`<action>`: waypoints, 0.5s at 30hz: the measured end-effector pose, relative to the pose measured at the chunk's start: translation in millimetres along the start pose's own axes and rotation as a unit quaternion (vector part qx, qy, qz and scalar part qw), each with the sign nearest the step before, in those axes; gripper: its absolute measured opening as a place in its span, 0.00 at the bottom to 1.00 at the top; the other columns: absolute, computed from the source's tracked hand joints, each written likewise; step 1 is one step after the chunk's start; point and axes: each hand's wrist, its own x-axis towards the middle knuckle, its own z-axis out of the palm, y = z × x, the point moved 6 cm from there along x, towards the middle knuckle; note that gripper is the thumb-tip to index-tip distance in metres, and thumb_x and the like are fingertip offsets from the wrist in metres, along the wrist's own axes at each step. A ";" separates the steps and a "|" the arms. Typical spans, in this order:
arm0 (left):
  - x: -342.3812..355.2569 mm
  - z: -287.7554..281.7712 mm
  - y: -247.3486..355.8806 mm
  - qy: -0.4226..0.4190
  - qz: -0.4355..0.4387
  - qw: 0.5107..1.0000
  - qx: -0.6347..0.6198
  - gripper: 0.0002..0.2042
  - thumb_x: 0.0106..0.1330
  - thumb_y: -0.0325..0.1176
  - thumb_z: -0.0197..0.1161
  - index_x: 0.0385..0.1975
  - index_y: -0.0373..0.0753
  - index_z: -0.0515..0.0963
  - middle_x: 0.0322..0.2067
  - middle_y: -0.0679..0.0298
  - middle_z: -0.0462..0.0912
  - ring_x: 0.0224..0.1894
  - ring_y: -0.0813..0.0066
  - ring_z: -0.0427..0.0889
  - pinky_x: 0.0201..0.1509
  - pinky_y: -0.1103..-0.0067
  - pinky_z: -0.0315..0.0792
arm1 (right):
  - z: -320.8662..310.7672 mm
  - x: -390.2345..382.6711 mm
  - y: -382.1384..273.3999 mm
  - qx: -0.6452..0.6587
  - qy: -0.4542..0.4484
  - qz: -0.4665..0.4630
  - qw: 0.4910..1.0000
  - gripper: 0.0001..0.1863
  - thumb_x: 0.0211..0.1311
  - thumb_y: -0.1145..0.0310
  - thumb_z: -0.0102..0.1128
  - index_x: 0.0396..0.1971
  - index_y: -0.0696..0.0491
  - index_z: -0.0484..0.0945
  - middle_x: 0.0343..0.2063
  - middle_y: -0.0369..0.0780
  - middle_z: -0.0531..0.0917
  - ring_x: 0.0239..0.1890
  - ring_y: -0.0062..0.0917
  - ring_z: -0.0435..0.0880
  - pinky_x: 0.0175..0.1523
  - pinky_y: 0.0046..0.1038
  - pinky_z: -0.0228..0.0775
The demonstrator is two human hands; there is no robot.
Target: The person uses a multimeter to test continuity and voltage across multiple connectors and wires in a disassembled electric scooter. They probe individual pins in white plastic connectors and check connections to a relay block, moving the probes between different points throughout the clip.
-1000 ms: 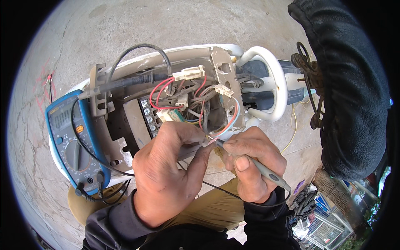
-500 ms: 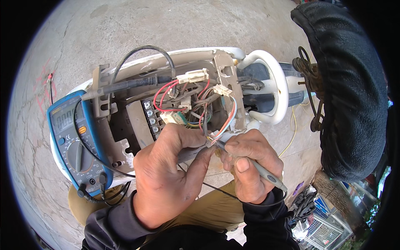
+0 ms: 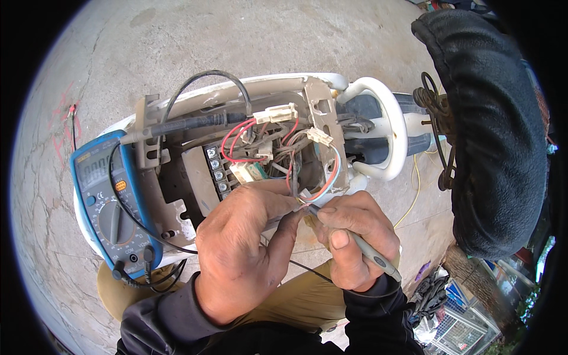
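Observation:
My left hand (image 3: 245,239) pinches a small pale wire connector (image 3: 305,196) between thumb and forefinger, and its details are partly hidden. In my right hand (image 3: 360,239) is a grey multimeter probe (image 3: 371,253), its tip pointed into that connector. Red and light blue wires (image 3: 332,177) run from the connector up to a white plug (image 3: 319,137). To the left, a blue multimeter (image 3: 115,207) leans on the white vehicle body, with black leads plugged in. A second probe (image 3: 183,123) lies across the open compartment, its tip end at another white connector (image 3: 276,113).
Tangled wires and a screw terminal block (image 3: 218,171) fill the open compartment. A white tubular rail (image 3: 396,130) stands to its right, with a black padded seat (image 3: 491,130) beyond. A wire crate (image 3: 464,325) and a tree trunk (image 3: 482,284) are at lower right.
The view has shifted slightly, so the vehicle sits a little lower. Both hands keep their grip, with the probe still at the connector. The meter's display reads differently.

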 end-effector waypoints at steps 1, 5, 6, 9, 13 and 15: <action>0.1 0.0 -0.5 0.002 0.000 1.000 -0.002 0.13 0.63 0.15 0.77 0.41 0.32 0.79 0.45 0.52 0.92 0.43 0.73 0.94 0.46 0.78 0.86 | -0.1 0.3 -0.8 -0.006 -0.002 -0.002 1.000 0.11 0.71 0.73 0.68 0.48 0.63 0.89 0.33 0.46 0.88 0.30 0.28 0.85 0.36 0.28 0.77; 0.5 0.2 -0.6 0.006 -0.004 1.000 -0.009 0.14 0.63 0.16 0.77 0.44 0.32 0.80 0.44 0.53 0.93 0.43 0.71 0.95 0.45 0.78 0.87 | -0.2 2.6 -2.7 -0.022 -0.004 -0.018 1.000 0.12 0.71 0.73 0.68 0.48 0.63 0.89 0.33 0.47 0.88 0.31 0.28 0.86 0.36 0.28 0.78; 0.7 0.3 -0.2 0.007 -0.006 1.000 -0.012 0.14 0.63 0.16 0.77 0.45 0.31 0.81 0.44 0.54 0.93 0.42 0.71 0.96 0.45 0.78 0.87 | -0.6 3.2 -3.2 -0.018 0.000 -0.026 0.999 0.12 0.71 0.73 0.68 0.48 0.63 0.89 0.34 0.47 0.88 0.31 0.28 0.86 0.36 0.28 0.78; 0.1 0.8 -0.5 0.020 -0.040 0.999 -0.015 0.16 0.59 0.15 0.78 0.44 0.32 0.82 0.38 0.53 0.90 0.35 0.60 0.92 0.39 0.73 0.85 | -1.0 4.5 -3.9 -0.036 0.003 -0.036 0.999 0.12 0.71 0.73 0.68 0.48 0.63 0.89 0.34 0.47 0.88 0.31 0.28 0.86 0.36 0.28 0.78; 1.0 0.7 -1.1 0.005 -0.049 0.999 -0.011 0.17 0.61 0.18 0.78 0.48 0.31 0.82 0.39 0.54 0.91 0.37 0.63 0.94 0.42 0.74 0.86 | -0.7 5.6 -3.5 -0.039 -0.005 -0.026 0.999 0.11 0.70 0.73 0.68 0.47 0.63 0.89 0.34 0.47 0.88 0.30 0.28 0.86 0.35 0.28 0.78; 1.4 0.1 -2.1 -0.014 -0.053 0.998 -0.007 0.18 0.62 0.19 0.79 0.50 0.30 0.82 0.42 0.56 0.93 0.42 0.69 0.96 0.46 0.77 0.88 | -0.9 6.6 -4.5 -0.046 -0.007 -0.041 0.998 0.11 0.70 0.73 0.68 0.47 0.62 0.89 0.34 0.47 0.88 0.30 0.28 0.86 0.35 0.28 0.78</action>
